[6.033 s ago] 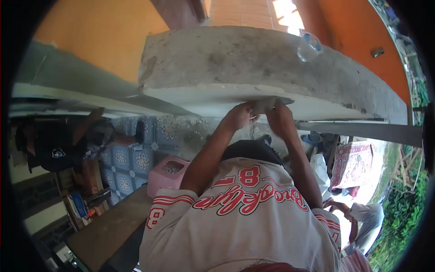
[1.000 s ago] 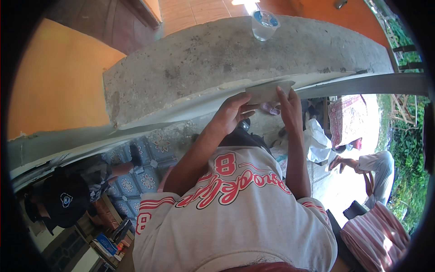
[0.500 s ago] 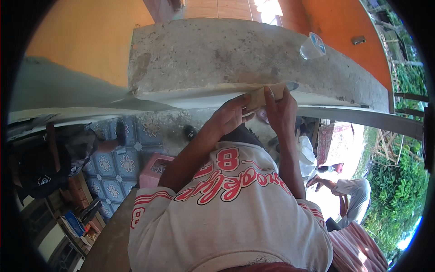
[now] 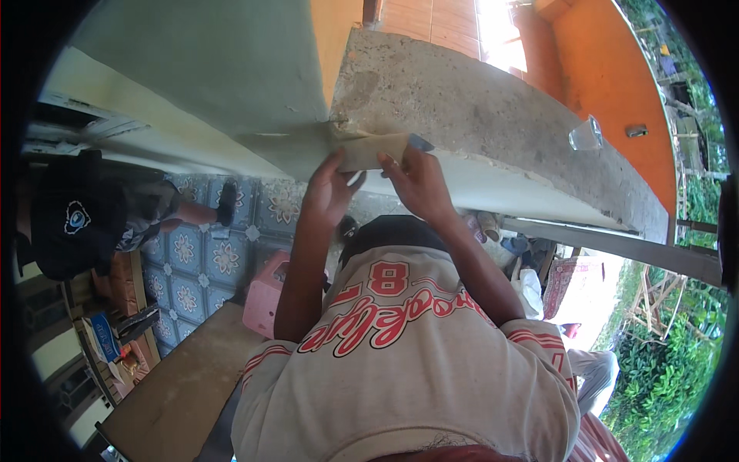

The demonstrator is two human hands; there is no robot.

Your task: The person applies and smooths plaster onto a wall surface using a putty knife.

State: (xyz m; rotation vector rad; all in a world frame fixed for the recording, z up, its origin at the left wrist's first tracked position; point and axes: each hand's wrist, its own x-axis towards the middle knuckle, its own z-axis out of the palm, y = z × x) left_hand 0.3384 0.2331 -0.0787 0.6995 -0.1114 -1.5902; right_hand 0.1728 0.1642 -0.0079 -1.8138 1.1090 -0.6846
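Observation:
A flat beige strip (image 4: 375, 152) with a blue-grey end, like folded sandpaper or card, lies against the front edge of a rough concrete ledge (image 4: 469, 96), close to the wall corner. My right hand (image 4: 418, 183) grips it near the blue-grey end, thumb and fingers closed on it. At the other end, my left hand (image 4: 329, 189) pinches the strip with its upper fingers, while another finger stands apart below. Whether the strip touches the ledge along its whole length I cannot tell.
A clear plastic cup (image 4: 586, 136) stands on the ledge to the right. Below on the left are a pink plastic stool (image 4: 265, 300) and a brown tabletop (image 4: 169, 385). Someone in a black shirt (image 4: 85, 212) is at the far left, by blue patterned floor tiles (image 4: 185, 246).
My hands have carried the strip left along the ledge to the wall corner. My view has shifted left too, so the cup appears farther right.

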